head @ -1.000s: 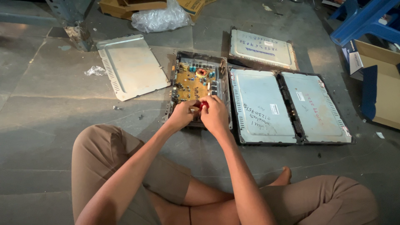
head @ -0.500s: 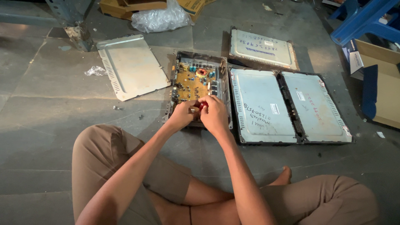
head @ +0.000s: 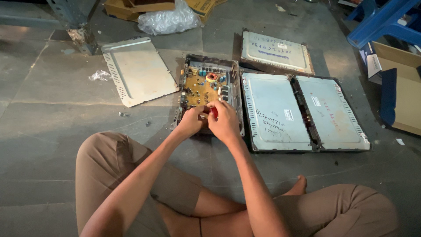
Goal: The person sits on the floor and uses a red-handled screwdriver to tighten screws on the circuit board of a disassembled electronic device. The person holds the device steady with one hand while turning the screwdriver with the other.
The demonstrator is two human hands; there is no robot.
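Note:
An opened metal case [head: 237,94] lies on the floor in front of me, with a yellow circuit board [head: 199,85] inside it. My left hand [head: 191,120] and my right hand [head: 224,122] meet over the near end of the board. Between them they grip a small tool with a red handle [head: 213,112]. Which hand carries the tool's weight is hard to tell. My fingers hide the tool's tip and the part of the board under it.
A loose metal cover plate [head: 137,70] lies to the left. Three closed metal units [head: 274,109] [head: 331,112] [head: 274,52] lie to the right and behind. A cardboard box [head: 401,92] and blue stool legs [head: 381,22] stand at the right. My crossed legs [head: 131,184] fill the foreground.
Both hands stay over the near end of the board, shifting only slightly. Nothing else has moved.

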